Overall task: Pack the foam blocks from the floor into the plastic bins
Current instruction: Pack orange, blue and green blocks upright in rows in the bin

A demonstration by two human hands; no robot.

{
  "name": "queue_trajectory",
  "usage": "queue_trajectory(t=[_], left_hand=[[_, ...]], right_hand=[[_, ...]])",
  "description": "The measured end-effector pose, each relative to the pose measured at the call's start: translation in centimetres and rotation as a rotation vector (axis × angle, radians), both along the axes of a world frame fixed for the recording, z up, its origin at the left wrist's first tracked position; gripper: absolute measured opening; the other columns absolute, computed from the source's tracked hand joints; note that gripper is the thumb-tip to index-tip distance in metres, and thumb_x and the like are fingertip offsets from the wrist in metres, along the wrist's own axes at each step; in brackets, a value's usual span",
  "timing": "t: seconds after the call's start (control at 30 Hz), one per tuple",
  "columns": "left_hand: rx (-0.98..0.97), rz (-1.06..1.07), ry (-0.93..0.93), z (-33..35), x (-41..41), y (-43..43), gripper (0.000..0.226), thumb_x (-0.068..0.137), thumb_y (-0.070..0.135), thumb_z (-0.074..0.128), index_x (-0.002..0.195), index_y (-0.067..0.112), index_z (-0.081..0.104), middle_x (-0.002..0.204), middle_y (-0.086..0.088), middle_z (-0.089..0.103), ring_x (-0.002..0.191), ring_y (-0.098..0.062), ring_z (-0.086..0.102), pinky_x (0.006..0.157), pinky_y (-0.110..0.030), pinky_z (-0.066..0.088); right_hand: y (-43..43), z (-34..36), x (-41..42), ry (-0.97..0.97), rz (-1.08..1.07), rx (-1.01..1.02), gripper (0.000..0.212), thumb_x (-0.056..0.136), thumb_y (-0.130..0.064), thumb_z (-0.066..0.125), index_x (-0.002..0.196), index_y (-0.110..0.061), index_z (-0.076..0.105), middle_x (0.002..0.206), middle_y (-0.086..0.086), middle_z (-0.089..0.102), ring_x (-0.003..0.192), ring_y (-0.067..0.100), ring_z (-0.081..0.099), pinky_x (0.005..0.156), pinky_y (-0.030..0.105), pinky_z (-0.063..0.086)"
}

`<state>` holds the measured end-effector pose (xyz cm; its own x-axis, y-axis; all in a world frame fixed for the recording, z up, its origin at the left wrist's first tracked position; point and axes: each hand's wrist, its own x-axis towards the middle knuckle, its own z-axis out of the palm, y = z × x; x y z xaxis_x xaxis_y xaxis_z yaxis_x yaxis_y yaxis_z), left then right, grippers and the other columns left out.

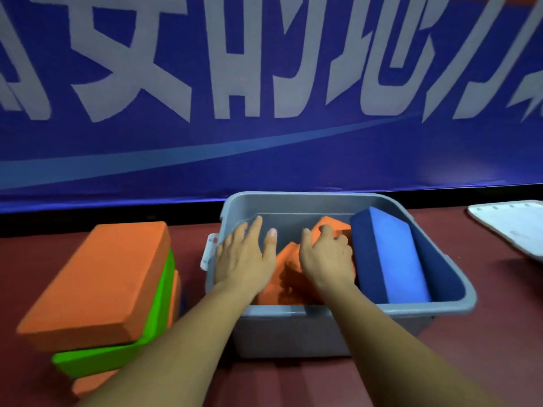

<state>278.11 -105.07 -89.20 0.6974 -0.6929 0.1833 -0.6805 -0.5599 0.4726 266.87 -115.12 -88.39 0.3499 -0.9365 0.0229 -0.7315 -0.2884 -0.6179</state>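
Gripping the tilted orange foam block (pixel 279 286) inside the grey plastic bin (pixel 293 333), the right hand (pixel 326 257) curls over its far end; the left hand (pixel 244 254) lies flat alongside. The floor stack (pixel 100 277) lies left, nearer that hand.

Left hand (pixel 244 257): palm down, fingers straight and spread.
Right hand (pixel 326 257): just beside the left, fingers curled over the orange block (pixel 324 221).
Forearms: bare, both stretched forward.
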Motion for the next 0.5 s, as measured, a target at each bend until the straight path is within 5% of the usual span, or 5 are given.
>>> queue_trajectory(t=[0.23,0.5], left_hand=[[0.281,-0.073,0.098,0.6,-1.3,-4.8,0.061,0.103,0.058,0.019,0.160,0.036,0.019,0.158,-0.007,0.037,0.144,-0.028,0.036,0.117,-0.046,0.025],[0.306,-0.135,0.221,-1.7,-0.5,-9.1,0.059,0.103,0.060,0.020,0.159,0.040,0.017,0.154,-0.009,0.040,0.141,-0.030,0.040,0.117,-0.047,0.029]], right_hand=[[-3.5,-1.2,-2.8,0.234,0.071,0.201,0.058,0.104,-0.058,0.023,0.156,-0.032,0.025,0.151,0.020,0.029,0.130,0.046,0.044,0.102,0.054,0.041],[-4.9,-1.9,-2.8,0.259,0.047,0.203,0.058,0.106,-0.054,0.022,0.159,-0.030,0.020,0.150,0.020,0.034,0.131,0.046,0.040,0.102,0.050,0.040]])
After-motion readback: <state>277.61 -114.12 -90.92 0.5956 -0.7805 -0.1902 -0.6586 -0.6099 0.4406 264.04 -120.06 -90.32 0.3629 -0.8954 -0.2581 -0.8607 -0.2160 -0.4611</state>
